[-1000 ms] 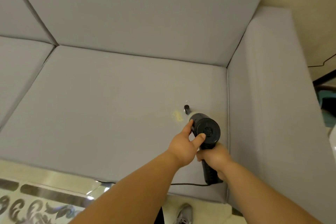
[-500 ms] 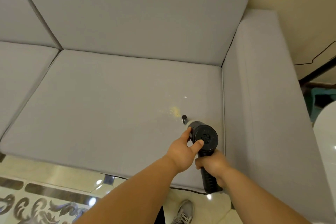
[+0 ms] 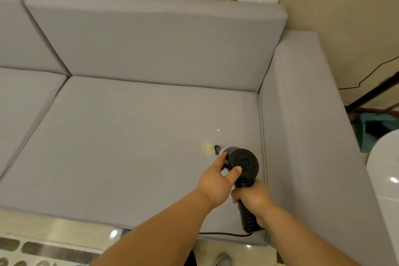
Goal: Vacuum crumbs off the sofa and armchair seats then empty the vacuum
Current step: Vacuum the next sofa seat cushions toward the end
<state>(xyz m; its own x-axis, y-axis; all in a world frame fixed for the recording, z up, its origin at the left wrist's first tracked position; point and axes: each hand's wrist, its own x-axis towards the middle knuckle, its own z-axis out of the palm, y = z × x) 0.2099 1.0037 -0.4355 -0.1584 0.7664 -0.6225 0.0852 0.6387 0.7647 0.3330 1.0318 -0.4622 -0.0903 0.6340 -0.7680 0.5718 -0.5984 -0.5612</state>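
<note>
Grey sofa (image 3: 133,136) seat carries crumbs (image 3: 207,148) just beside the vacuum (image 3: 243,164) nozzle. Right hand (image 3: 251,202) grips the handle; left hand (image 3: 218,181) cups the body, thumb pressed on its rear cap.

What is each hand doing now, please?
Left hand: holds the vacuum body, thumb on its round back.
Right hand: closed around the vacuum handle.

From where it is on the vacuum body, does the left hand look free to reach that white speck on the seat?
Probably yes. The left hand rests on the vacuum, and bare seat cushion lies between it and the white speck; nothing blocks the way.
</note>
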